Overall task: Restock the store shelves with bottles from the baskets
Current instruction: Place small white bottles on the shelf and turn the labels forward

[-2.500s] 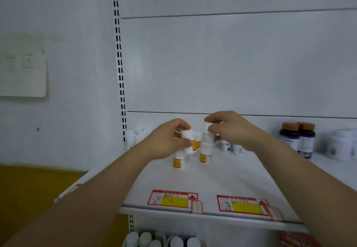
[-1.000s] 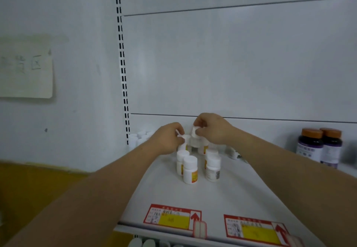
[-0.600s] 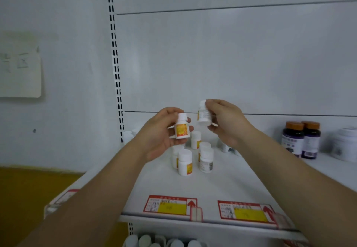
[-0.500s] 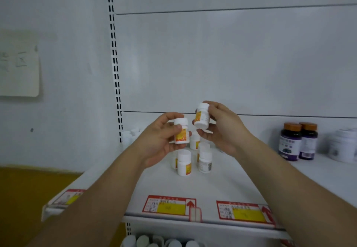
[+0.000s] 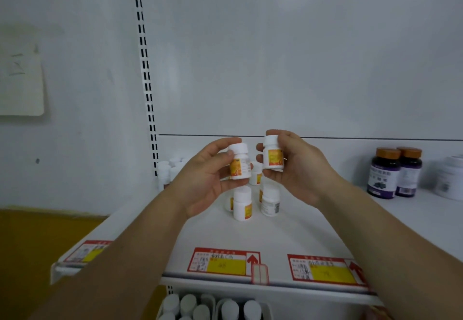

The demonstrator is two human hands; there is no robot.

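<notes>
My left hand (image 5: 200, 182) grips a small white bottle with an orange-yellow label (image 5: 239, 162), held upright above the white shelf (image 5: 288, 229). My right hand (image 5: 298, 169) grips a second white bottle of the same kind (image 5: 273, 155) just to the right of the first. The two bottles are side by side, a small gap apart. Below them on the shelf stand several more small white bottles (image 5: 242, 203), with one (image 5: 270, 200) showing a grey label side.
Two dark bottles with orange caps (image 5: 394, 173) and a white jar (image 5: 451, 178) stand at the right of the shelf. White bottles (image 5: 170, 169) cluster at the back left. Red-yellow price tags (image 5: 223, 262) line the front edge. More white caps (image 5: 200, 307) show on the shelf below.
Both hands lifted a bottle each off the shelf group, raised them and turned them upright with labels facing me; since half a second ago they shifted only slightly.
</notes>
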